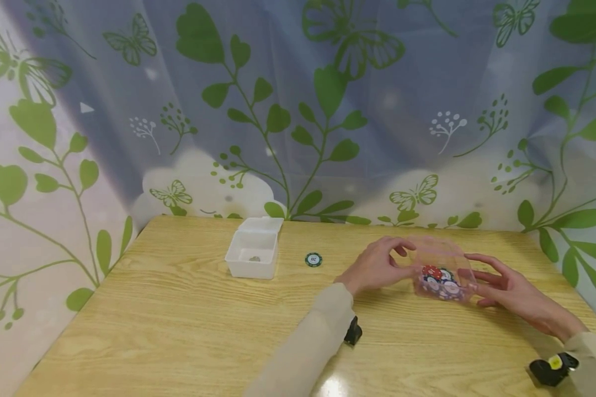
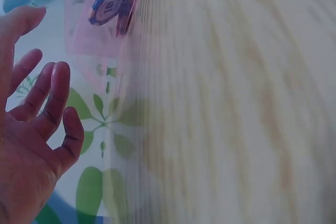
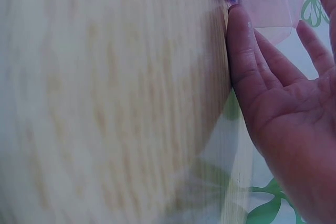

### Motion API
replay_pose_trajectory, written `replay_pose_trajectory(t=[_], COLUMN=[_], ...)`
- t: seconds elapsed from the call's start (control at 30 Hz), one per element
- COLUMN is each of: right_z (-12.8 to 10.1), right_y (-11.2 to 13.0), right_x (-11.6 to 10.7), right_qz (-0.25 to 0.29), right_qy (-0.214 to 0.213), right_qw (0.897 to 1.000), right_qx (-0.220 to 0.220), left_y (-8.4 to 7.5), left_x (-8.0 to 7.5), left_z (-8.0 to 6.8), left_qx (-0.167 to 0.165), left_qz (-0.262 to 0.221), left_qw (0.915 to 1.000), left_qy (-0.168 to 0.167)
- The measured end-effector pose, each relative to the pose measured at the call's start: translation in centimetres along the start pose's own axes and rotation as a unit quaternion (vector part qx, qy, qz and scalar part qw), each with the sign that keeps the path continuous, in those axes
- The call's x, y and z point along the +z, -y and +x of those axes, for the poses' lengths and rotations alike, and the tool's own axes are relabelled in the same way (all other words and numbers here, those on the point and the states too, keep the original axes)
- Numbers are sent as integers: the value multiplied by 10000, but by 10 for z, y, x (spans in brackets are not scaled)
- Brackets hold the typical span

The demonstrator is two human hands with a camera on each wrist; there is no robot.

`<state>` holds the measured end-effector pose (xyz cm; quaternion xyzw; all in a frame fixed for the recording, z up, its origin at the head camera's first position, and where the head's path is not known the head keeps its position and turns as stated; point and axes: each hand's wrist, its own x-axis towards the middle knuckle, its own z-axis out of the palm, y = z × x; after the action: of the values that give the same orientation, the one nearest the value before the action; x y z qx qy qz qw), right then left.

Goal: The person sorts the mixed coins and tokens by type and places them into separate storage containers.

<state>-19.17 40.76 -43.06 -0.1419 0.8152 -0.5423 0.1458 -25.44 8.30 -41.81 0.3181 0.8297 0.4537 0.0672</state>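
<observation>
On grainy wooden table [image 1: 179, 320], clear pink plastic box [image 1: 442, 270] of round chips [image 1: 439, 278], left hand [image 1: 377, 264] and right hand [image 1: 516, 295] flanking, each grip released.

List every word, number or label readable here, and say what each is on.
"20": on the green chip lying alone on the table.
Print on the chips in the clear box: too blurred to read.
Blue chip in the left wrist view: a number, blurred, not readable.
</observation>
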Motion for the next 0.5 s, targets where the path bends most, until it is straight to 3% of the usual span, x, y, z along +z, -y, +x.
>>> replay_pose_trajectory(t=[0.5], right_z=[-1], right_y=[4], right_x=[3], right_qz=[-174], right_qy=[-25], right_qw=[9998], right_qx=[125], left_y=[12], left_x=[-24], left_z=[-13], left_qx=[-29], left_qz=[52], left_qw=[9999], left_qy=[126])
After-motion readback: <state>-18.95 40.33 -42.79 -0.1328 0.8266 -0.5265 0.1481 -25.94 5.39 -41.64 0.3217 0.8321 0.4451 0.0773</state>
